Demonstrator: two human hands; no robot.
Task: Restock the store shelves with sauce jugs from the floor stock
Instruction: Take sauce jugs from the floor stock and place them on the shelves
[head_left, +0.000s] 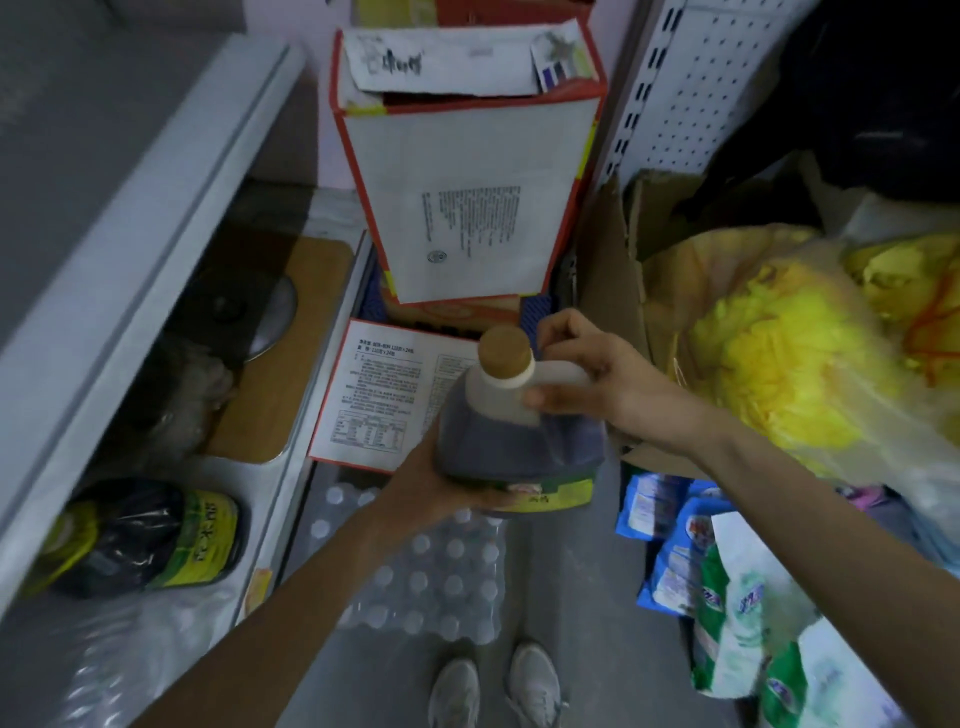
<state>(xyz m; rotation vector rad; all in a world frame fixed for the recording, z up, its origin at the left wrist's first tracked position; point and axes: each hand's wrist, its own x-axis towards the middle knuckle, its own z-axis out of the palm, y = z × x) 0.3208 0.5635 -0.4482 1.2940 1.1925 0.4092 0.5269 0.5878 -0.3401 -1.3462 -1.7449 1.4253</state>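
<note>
You're wearing pale grey-white sneakers, L sneaker (456, 693) and R sneaker (535, 686), w/ rounded toes and low-cut tops. Your forearms are showing bare from wrist to frame edge. L hand (441, 486) and R hand (592, 376) are going bare too.

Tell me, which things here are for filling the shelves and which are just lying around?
For the job: sauce jug, left hand under its base, right hand on its handle, second jug lying on the shelf.

Just lying about: white carton, pack of water bottles, detergent bags, yellow bag, wooden board.
</note>
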